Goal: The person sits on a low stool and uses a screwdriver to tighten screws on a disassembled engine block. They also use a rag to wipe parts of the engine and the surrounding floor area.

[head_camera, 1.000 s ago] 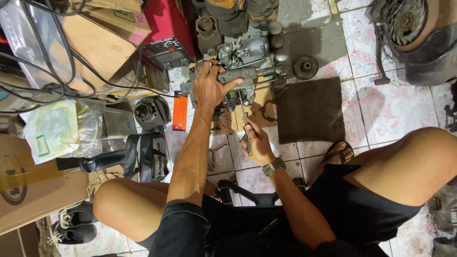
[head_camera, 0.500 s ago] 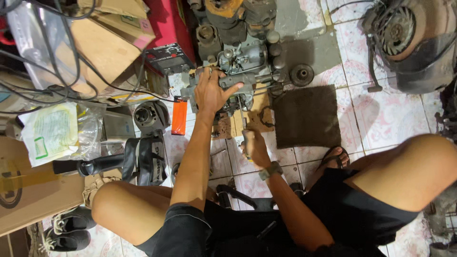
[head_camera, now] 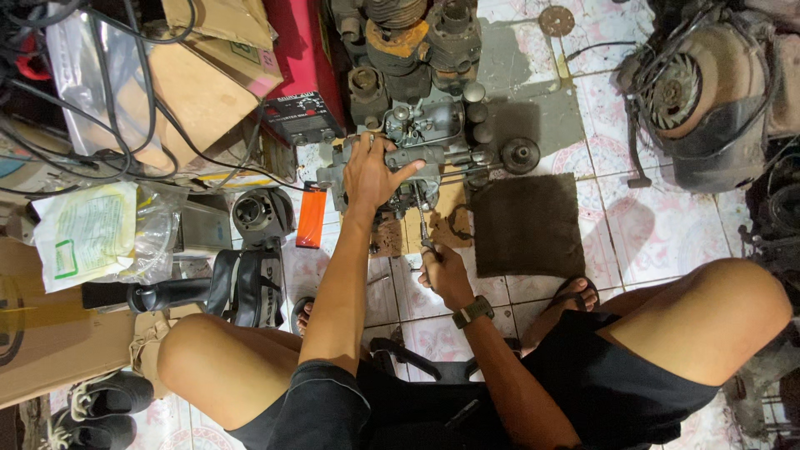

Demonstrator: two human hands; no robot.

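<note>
The grey engine casing (head_camera: 417, 158) sits on the tiled floor (head_camera: 633, 225), just left of the brown mat (head_camera: 525, 225). The left hand (head_camera: 371, 175) lies spread flat on it, grip apart. The right hand (head_camera: 442, 273), nearer the person, is clamped on a screwdriver (head_camera: 423, 225) whose long axis points up into the casing. The casing looks partly stripped, with work remaining.

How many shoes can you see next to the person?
3: two dark lace-up shoes lie together at the bottom left by the cardboard box, and one sandal is on the foot near the brown mat. More may be hidden.
</note>
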